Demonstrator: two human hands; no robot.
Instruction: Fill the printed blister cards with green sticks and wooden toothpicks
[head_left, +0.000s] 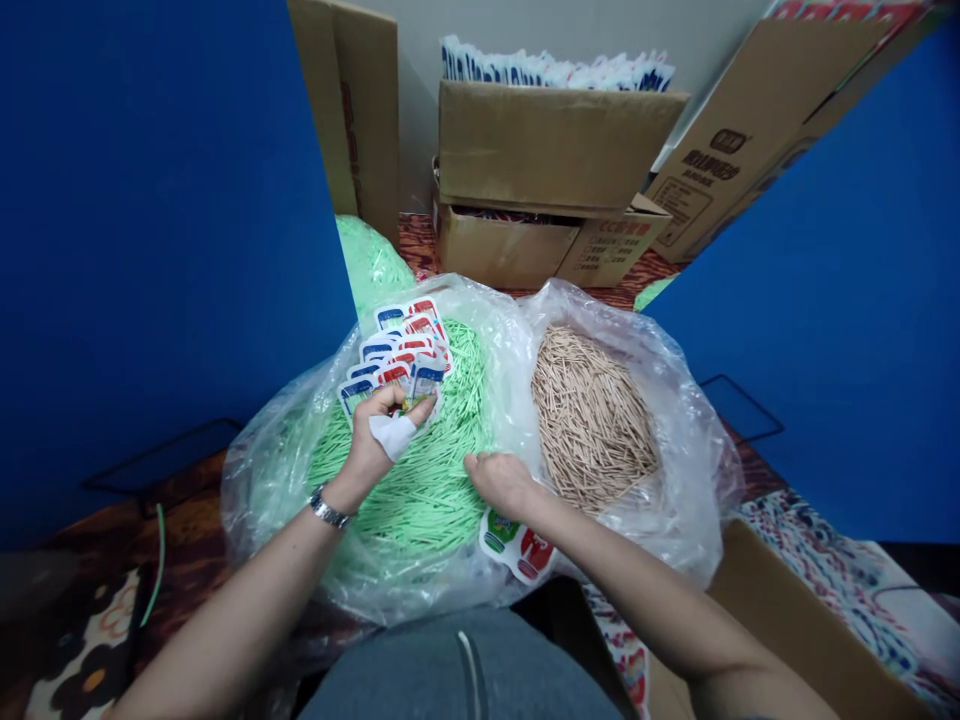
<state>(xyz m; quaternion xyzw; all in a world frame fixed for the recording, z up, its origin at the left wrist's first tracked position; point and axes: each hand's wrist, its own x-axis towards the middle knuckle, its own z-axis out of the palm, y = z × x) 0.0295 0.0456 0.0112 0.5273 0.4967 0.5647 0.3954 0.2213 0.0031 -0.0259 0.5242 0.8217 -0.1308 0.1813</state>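
My left hand [379, 435], with a white bandage on the thumb and a metal watch at the wrist, is closed on a fan of small printed packets [397, 355], red, blue and white. It hovers over a clear plastic bag [285, 430] full of thin green sticks [435, 450]. My right hand [501, 482] is curled, fingers down, at the green pile's right edge; what it pinches is hidden. A printed packet [517, 545] lies under that wrist. A second clear bag holds tan wooden sticks [592, 415] to the right.
Cardboard boxes [551, 150] stand behind the bags, the top one holding more printed packets [555, 68]. An open carton [795, 620] sits at the lower right. Blue panels cover both sides of the view. A patterned mat lies underneath, and my lap is at the bottom.
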